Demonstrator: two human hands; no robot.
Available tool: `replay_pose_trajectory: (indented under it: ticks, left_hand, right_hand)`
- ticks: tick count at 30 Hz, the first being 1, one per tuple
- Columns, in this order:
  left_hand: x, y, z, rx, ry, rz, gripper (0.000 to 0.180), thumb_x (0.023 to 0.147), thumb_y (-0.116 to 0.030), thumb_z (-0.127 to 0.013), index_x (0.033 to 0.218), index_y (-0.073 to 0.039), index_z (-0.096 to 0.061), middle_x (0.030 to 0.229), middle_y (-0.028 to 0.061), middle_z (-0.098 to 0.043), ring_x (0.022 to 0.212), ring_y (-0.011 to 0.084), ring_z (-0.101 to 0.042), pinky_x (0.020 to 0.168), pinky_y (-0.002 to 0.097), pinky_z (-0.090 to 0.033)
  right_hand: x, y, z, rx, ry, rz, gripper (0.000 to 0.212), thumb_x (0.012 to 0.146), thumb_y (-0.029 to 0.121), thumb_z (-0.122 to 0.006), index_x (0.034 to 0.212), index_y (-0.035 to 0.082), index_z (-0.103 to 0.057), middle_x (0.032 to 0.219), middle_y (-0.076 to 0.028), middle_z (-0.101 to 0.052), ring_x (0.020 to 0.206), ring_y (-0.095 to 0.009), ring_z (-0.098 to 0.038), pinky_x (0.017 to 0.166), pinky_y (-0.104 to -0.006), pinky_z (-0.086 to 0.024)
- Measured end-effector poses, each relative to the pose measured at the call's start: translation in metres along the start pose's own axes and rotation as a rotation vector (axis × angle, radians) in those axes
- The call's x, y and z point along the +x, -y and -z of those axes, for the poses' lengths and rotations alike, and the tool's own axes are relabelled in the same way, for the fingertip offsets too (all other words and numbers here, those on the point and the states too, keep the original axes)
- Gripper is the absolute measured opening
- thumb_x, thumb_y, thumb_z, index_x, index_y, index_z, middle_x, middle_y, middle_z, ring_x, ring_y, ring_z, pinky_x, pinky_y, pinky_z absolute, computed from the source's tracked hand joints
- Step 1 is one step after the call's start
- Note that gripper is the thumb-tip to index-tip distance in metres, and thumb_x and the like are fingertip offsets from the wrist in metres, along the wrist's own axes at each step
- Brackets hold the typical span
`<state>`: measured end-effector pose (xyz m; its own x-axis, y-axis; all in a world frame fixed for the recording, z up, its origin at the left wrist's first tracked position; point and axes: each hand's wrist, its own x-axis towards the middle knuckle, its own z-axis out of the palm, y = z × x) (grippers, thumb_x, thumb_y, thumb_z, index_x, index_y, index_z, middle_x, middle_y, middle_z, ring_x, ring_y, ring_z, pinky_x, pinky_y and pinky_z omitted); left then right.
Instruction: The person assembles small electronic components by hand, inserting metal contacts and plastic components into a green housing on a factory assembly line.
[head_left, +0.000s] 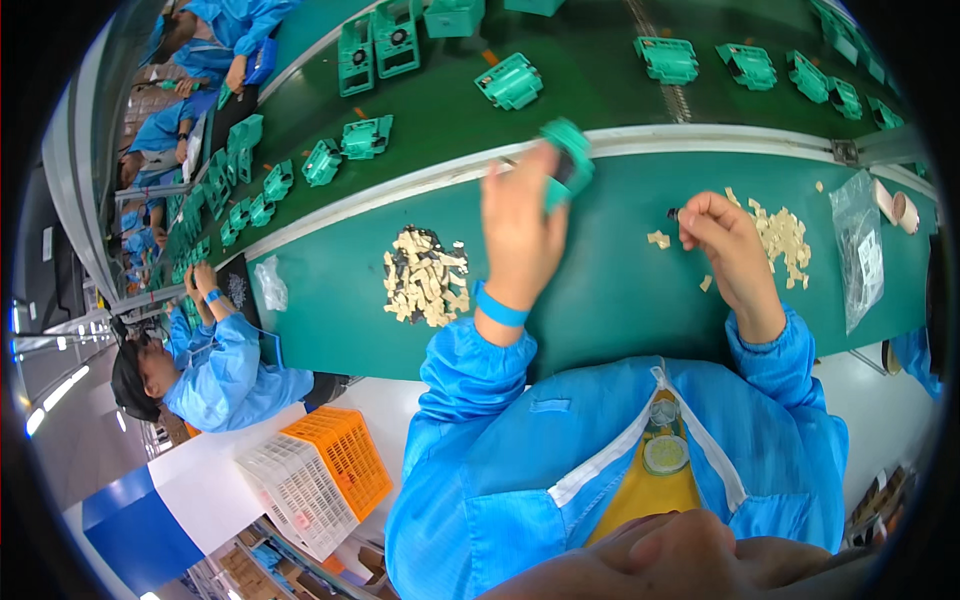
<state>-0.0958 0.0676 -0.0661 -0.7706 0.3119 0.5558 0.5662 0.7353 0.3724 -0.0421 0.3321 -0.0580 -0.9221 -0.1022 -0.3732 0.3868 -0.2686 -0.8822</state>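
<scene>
My left hand, with a blue band at the wrist, grips a green plastic housing near the rail; both are smeared by motion. The housing has a dark part on its side. Over the bench to the right, my right hand pinches a small dark piece between thumb and fingertips. A heap of small cream and black pieces lies left of my left hand. Cream pieces are scattered beside my right hand, and a loose cream piece sits just left of it.
Beyond the pale rail runs a dark green conveyor carrying several green housings. A clear plastic bag and a roll of tape lie at the right. Co-workers work at the left, near orange and white crates.
</scene>
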Motion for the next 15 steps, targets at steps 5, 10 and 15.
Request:
replay_pose_trajectory:
  ticks: [5, 10, 15]
  left_hand:
    - [-0.055, -0.032, -0.015, -0.170, 0.304, -0.259, 0.055, 0.076, 0.000, -0.074, 0.128, -0.013, -0.064, 0.136, 0.0069, -0.065, 0.124, 0.0262, -0.062, 0.119, 0.0545, -0.030]
    - [-0.071, -0.038, 0.004, -0.133, 0.561, -0.271, 0.046, 0.080, -0.015, -0.079, 0.125, -0.016, -0.068, 0.143, 0.0054, -0.058, 0.132, 0.0262, -0.054, 0.119, 0.0581, -0.027]
    - [-0.078, -0.035, 0.005, -0.234, 0.464, -0.117, 0.046, 0.077, -0.024, -0.084, 0.121, -0.016, -0.071, 0.145, 0.0111, -0.054, 0.133, 0.0344, -0.049, 0.115, 0.0607, -0.030]
  right_hand:
    - [0.001, -0.003, 0.010, 0.146, -0.025, -0.027, 0.009, 0.097, 0.016, -0.064, 0.096, 0.007, -0.064, 0.095, -0.001, -0.065, 0.089, -0.010, -0.060, 0.080, -0.0250, -0.047]
    - [-0.007, -0.019, 0.020, 0.127, -0.016, -0.083, 0.008, 0.097, 0.014, -0.063, 0.096, 0.007, -0.064, 0.095, -0.001, -0.065, 0.091, -0.010, -0.060, 0.082, -0.0257, -0.047]
    - [0.002, -0.032, 0.020, 0.045, 0.071, -0.053, 0.007, 0.097, 0.013, -0.064, 0.093, 0.007, -0.063, 0.101, -0.003, -0.068, 0.096, -0.010, -0.061, 0.088, -0.0273, -0.048]
